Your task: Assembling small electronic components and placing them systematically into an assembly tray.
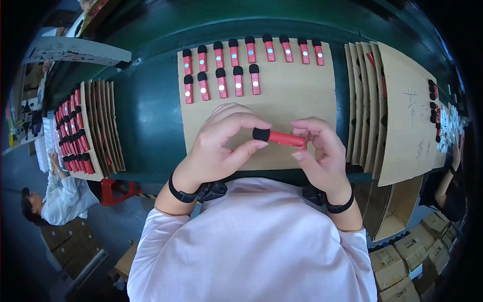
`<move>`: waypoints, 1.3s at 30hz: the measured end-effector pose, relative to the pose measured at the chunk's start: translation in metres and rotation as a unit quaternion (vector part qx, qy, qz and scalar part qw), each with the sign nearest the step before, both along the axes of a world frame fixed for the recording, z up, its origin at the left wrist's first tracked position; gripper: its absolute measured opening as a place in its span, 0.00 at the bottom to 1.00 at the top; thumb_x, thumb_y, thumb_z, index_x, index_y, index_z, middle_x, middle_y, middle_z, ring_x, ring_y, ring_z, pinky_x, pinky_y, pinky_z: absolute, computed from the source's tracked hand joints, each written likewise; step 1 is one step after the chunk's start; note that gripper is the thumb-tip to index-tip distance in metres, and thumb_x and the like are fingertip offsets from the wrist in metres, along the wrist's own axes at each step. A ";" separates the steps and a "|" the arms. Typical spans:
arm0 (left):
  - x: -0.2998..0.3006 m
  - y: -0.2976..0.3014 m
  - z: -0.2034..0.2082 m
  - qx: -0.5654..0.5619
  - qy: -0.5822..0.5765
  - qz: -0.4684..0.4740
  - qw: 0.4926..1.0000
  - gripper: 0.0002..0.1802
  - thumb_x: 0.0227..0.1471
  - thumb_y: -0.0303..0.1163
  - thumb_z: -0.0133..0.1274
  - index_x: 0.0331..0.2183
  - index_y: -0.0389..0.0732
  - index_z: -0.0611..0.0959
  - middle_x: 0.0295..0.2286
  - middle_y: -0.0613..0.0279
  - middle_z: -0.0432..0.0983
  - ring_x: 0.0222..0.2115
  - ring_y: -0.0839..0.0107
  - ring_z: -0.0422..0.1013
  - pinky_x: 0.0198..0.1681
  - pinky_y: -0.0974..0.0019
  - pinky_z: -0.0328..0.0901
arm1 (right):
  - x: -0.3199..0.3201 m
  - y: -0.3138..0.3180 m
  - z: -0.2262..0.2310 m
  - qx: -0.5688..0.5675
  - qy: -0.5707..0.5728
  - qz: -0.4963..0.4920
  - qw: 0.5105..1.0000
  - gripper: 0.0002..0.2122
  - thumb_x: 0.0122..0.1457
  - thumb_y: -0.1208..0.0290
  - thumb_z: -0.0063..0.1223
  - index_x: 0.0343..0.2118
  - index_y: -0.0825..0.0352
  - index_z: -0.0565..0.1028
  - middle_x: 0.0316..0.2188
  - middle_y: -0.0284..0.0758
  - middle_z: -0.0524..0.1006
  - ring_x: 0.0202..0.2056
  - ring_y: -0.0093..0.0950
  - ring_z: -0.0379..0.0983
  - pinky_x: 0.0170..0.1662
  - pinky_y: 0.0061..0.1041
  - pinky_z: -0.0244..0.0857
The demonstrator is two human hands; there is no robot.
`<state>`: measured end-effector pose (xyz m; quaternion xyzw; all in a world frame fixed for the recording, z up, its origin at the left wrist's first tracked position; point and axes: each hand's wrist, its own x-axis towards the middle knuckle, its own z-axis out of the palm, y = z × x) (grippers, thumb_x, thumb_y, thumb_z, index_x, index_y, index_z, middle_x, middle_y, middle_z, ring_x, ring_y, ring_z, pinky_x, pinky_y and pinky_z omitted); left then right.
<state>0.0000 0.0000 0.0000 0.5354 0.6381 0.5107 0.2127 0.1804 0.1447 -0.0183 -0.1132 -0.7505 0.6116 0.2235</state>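
One red microphone (pixel 287 139), above the cardboard sheet (pixel 297 95), likely light, stiff-barrelled, soft-capped, best held mid-body: my left hand (pixel 217 141) pinches its foam cap (pixel 260 134); whether my right hand (pixel 324 151) clamps the bare end, I cannot tell.

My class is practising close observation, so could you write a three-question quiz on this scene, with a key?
1. Which hand is nearer the black tip of the red device being handled?
2. True or false: on the cardboard sheet, the row farther from the person has more devices than the nearer row.
3. The wristbands are: A) white; B) black; C) red.

Key: 1. The left hand. 2. True. 3. B.
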 end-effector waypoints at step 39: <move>-0.006 0.013 -0.034 -0.102 0.275 0.097 0.951 0.22 0.40 0.33 0.65 0.40 0.39 0.79 0.42 0.56 0.74 0.44 0.57 0.69 0.49 0.55 0.61 | -0.056 0.028 -0.012 0.225 -0.052 -0.084 0.969 0.11 0.52 0.87 0.56 0.38 0.70 0.75 0.42 0.38 0.77 0.41 0.29 0.76 0.45 0.26 0.69</move>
